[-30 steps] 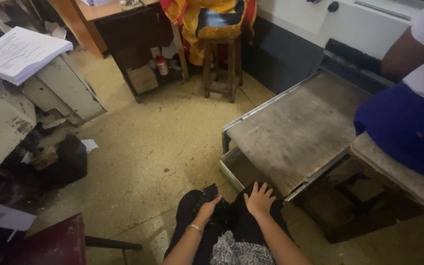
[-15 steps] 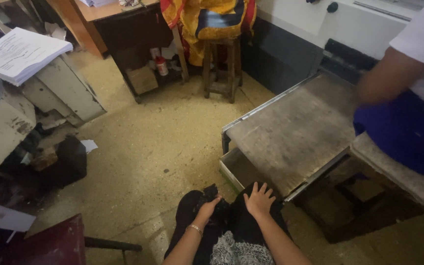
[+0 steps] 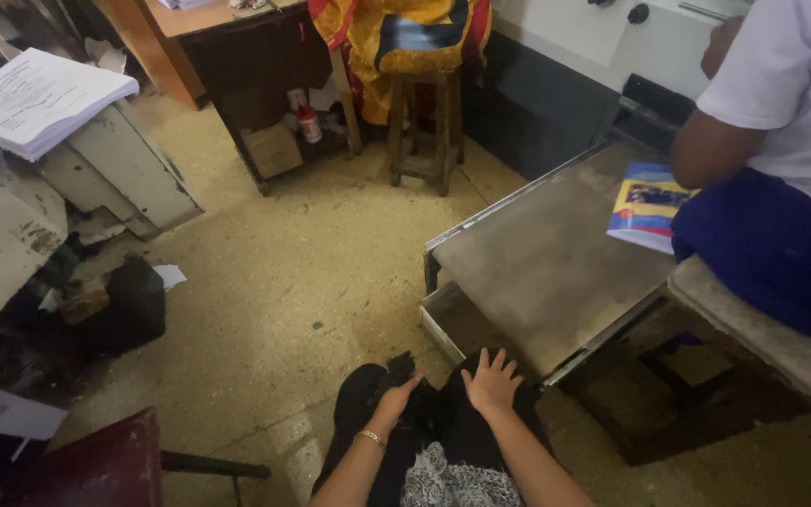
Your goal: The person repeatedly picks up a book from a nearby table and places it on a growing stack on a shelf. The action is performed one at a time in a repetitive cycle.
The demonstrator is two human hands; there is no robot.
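Black soft cloth (image 3: 424,422) covers the person's lap at bottom centre; the left hand (image 3: 398,390) pinches a fold of it with fingers curled shut, and the right hand (image 3: 492,383) lies flat on it, five fingers spread, gripping nothing. One worn grey metal table (image 3: 537,272) stands just beside the right hand, carrying one glossy booklet (image 3: 648,205) by a seated co-worker's blue lap. One wooden stool (image 3: 421,131) and one paper stack (image 3: 35,99) stand well apart on the speckled floor.

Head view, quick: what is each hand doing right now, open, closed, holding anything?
Left hand: fingers curled down onto the black fabric over the lap; a real grip cannot be told.
Right hand: open, fingers spread flat on the fabric, holding nothing.
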